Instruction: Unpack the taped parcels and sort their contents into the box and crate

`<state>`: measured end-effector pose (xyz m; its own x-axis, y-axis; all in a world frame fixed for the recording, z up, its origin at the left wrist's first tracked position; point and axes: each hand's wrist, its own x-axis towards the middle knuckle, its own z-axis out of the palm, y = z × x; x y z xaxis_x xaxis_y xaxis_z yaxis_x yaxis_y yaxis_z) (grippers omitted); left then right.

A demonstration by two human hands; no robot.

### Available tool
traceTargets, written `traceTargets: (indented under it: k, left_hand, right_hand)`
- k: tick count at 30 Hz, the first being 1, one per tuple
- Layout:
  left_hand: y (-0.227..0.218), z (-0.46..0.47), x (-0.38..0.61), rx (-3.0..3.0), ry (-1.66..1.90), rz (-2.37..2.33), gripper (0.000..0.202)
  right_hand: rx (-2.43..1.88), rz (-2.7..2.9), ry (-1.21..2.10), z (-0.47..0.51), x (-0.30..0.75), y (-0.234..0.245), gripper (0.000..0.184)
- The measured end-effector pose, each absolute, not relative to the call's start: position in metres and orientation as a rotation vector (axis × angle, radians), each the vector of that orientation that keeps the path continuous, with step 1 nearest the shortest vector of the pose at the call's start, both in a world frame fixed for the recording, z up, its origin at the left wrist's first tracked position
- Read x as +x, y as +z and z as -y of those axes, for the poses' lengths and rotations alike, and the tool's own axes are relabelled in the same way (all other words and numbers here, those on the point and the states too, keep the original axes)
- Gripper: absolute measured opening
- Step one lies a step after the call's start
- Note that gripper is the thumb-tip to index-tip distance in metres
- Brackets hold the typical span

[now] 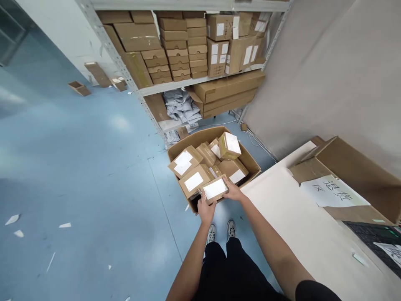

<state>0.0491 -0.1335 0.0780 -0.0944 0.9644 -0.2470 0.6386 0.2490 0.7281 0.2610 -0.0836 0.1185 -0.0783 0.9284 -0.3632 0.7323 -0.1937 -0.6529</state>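
Head cam: L hand (pixel 206 207) + R hand (pixel 232 191) grip sm. white-labelled box (pixel 215 189), 6 o'clock side of lg. carton (pixel 203 137); tilted box (pixel 230 144), 1 o'clock, may topple if carton's knocked.

Smooth pale-blue floor (pixel 109 200) spreads across the left and centre, bearing white paper scraps (pixel 65 225) at lower left and a small open-topped brown cardboard box (pixel 79 88) at upper left. At centre, a large open brown cardboard carton (pixel 200 137) carries brown cardboard boxes with white labels (pixel 200 177). At upper centre, a pale-grey metal shelf (pixel 175 85) bears stacked brown cardboard cartons (pixel 177 52). The white tabletop (pixel 282 209) at lower right holds a deep open brown cardboard bin (pixel 344 212) and a black keyboard (pixel 360 234).
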Motion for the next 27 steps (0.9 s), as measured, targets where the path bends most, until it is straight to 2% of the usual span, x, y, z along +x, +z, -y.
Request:
traceTargets:
  k: [5, 9, 14, 19, 21, 27]
  left_hand:
    - [0.121, 0.127, 0.1, 1.681, 0.772, -1.651, 0.081]
    - [0.14, 0.117, 0.16, 1.858, 0.661, -1.358, 0.08]
    - [0.145, 0.143, 0.267, 2.053, 0.467, -0.979, 0.083]
    - [0.135, 0.215, 0.382, 2.175, 0.28, -0.673, 0.084]
    - [0.124, 0.245, 0.416, 2.225, 0.19, -0.627, 0.079]
    - [0.078, 0.322, 0.461, 2.377, 0.021, -0.585, 0.061]
  right_hand:
    - [-1.947, 1.666, 0.891, 0.112, 0.326, 0.166, 0.114]
    - [-2.073, 1.411, 0.706, 0.171, 0.381, 0.184, 0.112]
    - [-2.216, 1.042, 0.564, 0.277, 0.458, 0.183, 0.113]
    - [-2.293, 0.759, 0.457, 0.398, 0.532, 0.167, 0.114]
    - [-2.343, 0.645, 0.476, 0.442, 0.549, 0.15, 0.109]
    - [-2.518, 0.49, 0.896, 0.534, 0.561, 0.093, 0.081]
